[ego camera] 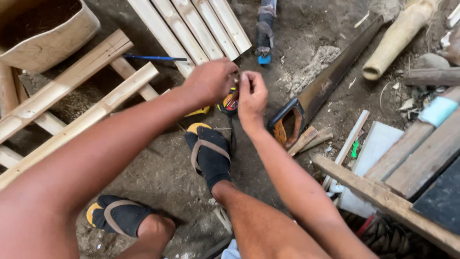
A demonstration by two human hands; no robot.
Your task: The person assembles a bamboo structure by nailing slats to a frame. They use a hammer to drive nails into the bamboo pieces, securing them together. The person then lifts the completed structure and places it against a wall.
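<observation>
I see both hands meet over the dirt floor (158, 177), just ahead of my feet. The left hand (211, 81) and right hand (251, 96) close together on a tape measure (230, 103), a red, yellow and black case half hidden between them. The left fingers curl over its top; the right fingers pinch at its upper edge, thumb and forefinger nearly touching. What exactly they pinch is too small to tell.

Open room is scant. To the left, pale slats (81, 100) lie crossed on the floor, one end reaching close under my left wrist. Ahead, a panel of joined slats (191, 29) stops just short of the hands. A blue pencil (153, 58) lies across the slats, near the left hand. To the right, a handsaw (316, 96) lies at a slant, its handle just beside my right wrist, with two small wood offcuts (311, 138) against it. Further right are planks (412, 158), a pale board (373, 148) and a bamboo tube (397, 36).

My sandalled feet (208, 153) stand below the hands, the nearer one almost under the tape measure. A sack (48, 38) is cut off at the top left, and another person's foot (264, 33) shows at the top edge.
</observation>
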